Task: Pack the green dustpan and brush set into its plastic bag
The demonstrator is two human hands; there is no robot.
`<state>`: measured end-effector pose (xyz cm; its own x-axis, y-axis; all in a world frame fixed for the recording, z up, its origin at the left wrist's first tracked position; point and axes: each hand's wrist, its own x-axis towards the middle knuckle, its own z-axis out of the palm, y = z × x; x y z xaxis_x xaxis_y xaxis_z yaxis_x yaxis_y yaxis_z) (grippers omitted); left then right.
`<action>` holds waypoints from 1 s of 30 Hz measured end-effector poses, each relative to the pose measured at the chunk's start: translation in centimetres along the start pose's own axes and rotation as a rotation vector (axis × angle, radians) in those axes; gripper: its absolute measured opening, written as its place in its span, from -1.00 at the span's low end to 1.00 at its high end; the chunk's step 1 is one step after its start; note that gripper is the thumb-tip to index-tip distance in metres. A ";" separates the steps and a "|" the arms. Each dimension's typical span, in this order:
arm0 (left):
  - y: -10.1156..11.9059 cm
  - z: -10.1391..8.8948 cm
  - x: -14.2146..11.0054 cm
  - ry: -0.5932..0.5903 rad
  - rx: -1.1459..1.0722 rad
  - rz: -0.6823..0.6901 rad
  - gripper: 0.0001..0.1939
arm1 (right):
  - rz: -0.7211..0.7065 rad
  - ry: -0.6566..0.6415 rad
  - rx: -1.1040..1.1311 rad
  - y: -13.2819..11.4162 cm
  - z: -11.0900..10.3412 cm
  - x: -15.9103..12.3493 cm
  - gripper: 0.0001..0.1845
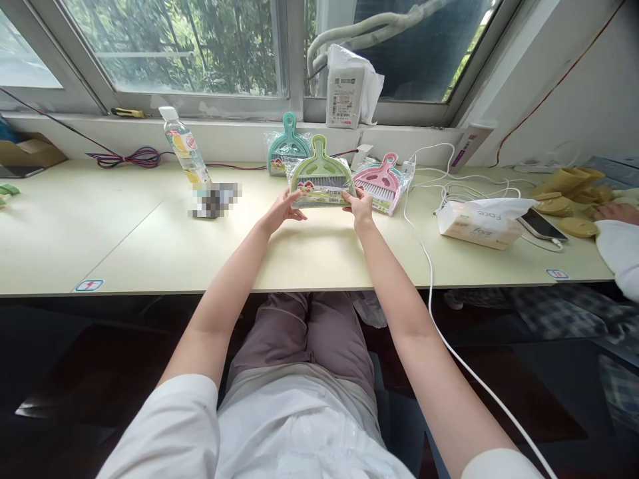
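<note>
A green dustpan and brush set [322,173] in clear wrapping is held upright just above the table, its handle pointing toward the window. My left hand [285,211] grips its lower left corner, and my right hand [358,203] grips the lower right corner. Behind it to the left, a teal dustpan set [288,148] leans by the wall below the sill. To the right, close to my right hand, a pink dustpan set [382,181] rests tilted in its wrapping. The green set hides part of both.
At left stand a bottle [186,150] and a blurred-out item. On the right are a tissue pack [479,223], a phone [542,225], yellow items [569,193] and another person's sleeve [619,249]. A white cable [429,266] crosses the table [319,266] and hangs over its front edge.
</note>
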<state>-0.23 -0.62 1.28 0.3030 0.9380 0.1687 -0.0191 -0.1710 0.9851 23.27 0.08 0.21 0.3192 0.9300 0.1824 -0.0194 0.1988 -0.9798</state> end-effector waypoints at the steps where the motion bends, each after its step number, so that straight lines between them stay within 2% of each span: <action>1: -0.1 0.1 0.0 0.013 0.016 0.012 -0.41 | -0.012 0.002 -0.001 -0.1 0.0 0.0 -0.67; 5: -0.4 0.4 0.2 0.143 0.022 -0.015 -0.53 | -0.050 -0.039 -0.041 -0.4 0.5 -0.5 -0.65; 8: -0.6 0.3 0.4 0.196 -0.016 0.002 -0.55 | -0.068 -0.053 -0.064 -0.5 1.0 -1.0 -0.66; 13: -0.6 0.2 0.3 0.209 -0.040 0.052 -0.58 | -0.078 -0.075 -0.087 -0.2 1.2 -1.2 -0.66; 17: -0.4 0.1 0.2 0.199 0.010 0.074 -0.61 | -0.105 -0.062 -0.189 0.3 1.4 -1.0 -0.60; 25: -0.8 0.3 0.9 0.270 0.104 0.058 -0.63 | -0.161 -0.157 -0.233 1.1 1.8 -1.5 -0.10; 27: -1.0 0.5 1.0 0.255 0.113 0.056 -0.63 | -0.152 -0.138 -0.242 1.2 1.6 -1.1 -0.09; 30: -1.2 0.8 0.9 0.202 0.124 0.040 -0.61 | -0.116 -0.102 -0.268 1.3 1.3 -0.5 -0.21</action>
<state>0.83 0.15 0.16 0.1077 0.9689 0.2227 0.0942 -0.2330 0.9679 21.89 0.30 -1.01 0.2079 0.9346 0.2886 0.2666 0.2297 -0.9360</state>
